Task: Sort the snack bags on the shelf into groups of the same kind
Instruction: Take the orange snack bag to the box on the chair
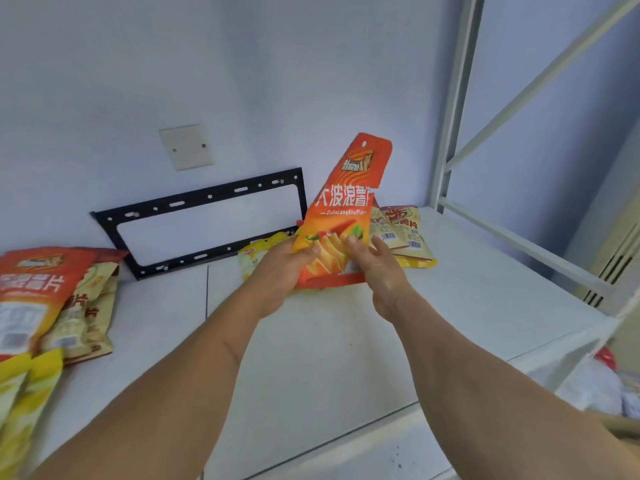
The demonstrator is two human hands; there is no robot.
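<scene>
An orange snack bag [346, 202] stands upright above the white shelf [329, 341]. My left hand [280, 271] grips its lower left edge and my right hand [381, 271] pinches its lower right edge. Behind it lie a beige bag [401, 226] and a yellow bag [258, 252]. At the far left rests another orange bag [31, 289] on top of a beige bag [90, 313]. Yellow bags [24, 393] lie at the left front edge.
A black metal bracket [201, 220] leans against the back wall. White shelf posts and braces [450, 133] rise on the right. Below the shelf on the right sit white plastic bags [602, 386].
</scene>
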